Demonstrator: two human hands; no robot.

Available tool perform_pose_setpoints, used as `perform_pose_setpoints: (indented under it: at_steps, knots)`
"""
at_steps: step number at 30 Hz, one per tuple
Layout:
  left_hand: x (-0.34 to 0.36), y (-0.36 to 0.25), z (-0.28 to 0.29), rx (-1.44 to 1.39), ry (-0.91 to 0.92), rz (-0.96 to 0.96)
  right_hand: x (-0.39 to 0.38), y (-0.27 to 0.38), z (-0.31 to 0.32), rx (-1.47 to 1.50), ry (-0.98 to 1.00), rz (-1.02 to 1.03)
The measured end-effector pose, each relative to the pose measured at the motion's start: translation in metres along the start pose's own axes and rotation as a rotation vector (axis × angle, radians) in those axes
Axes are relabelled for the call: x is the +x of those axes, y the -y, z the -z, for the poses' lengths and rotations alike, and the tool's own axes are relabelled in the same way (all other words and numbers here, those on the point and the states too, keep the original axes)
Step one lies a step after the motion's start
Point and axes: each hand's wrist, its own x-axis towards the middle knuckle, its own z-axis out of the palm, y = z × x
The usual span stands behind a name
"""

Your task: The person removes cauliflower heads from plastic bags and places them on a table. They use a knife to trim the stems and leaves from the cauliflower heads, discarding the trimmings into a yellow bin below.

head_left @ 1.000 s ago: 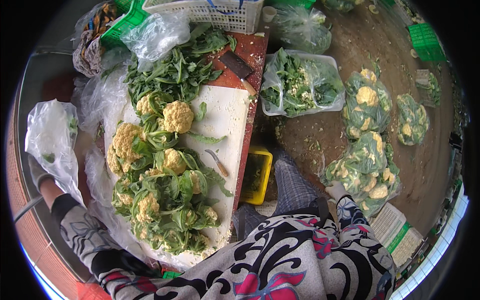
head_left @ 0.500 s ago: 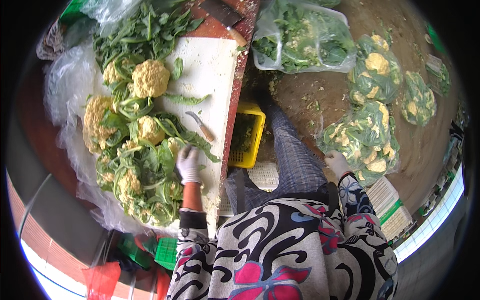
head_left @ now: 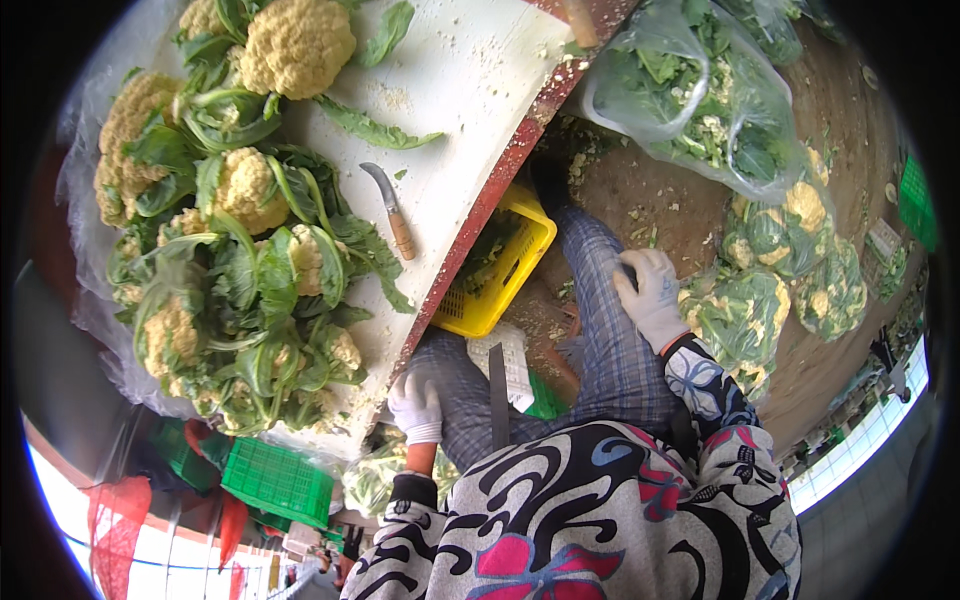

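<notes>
My left hand (head_left: 415, 405), in a white glove, rests at the table's near edge beside my left thigh. Its fingers look stretched out, and nothing shows in them. On my right knee lies my gloved right hand (head_left: 652, 298), fingers apart and holding nothing. A knife (head_left: 392, 212) with a curved blade and wooden handle lies on the white board (head_left: 460, 70). To its left is a heap of cauliflowers with green leaves, including a large pale-yellow cauliflower (head_left: 297, 47). A loose leaf (head_left: 375, 127) lies above the knife.
A yellow crate (head_left: 535, 235) with leaves inside stands beside the table edge. On the floor at right are a clear bag of leaves (head_left: 690, 95) and bagged cauliflowers (head_left: 740, 320). A wooden handle (head_left: 580, 22) shows at the top. Green crates (head_left: 275, 480) stand at lower left.
My left hand has left the cauliflower heap for the table edge. My right hand has moved from beside the bagged cauliflowers onto my knee. The whole view has shifted and turned.
</notes>
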Motion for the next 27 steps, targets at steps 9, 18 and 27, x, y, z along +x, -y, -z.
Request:
perform_pose_setpoints:
  at_steps: [9, 18, 27]
  knots:
    - [-0.006, -0.019, -0.029, -0.084, -0.035, 0.028, 0.058, -0.124, -0.072, -0.052, 0.123, -0.240]
    - [-0.050, -0.058, -0.077, 0.075, -0.399, -0.009, 0.080, -0.256, -0.191, -0.162, 0.330, -0.137]
    - [-0.078, -0.058, -0.108, 0.168, -0.596, 0.032, 0.083, -0.221, -0.199, -0.154, 0.454, -0.186]
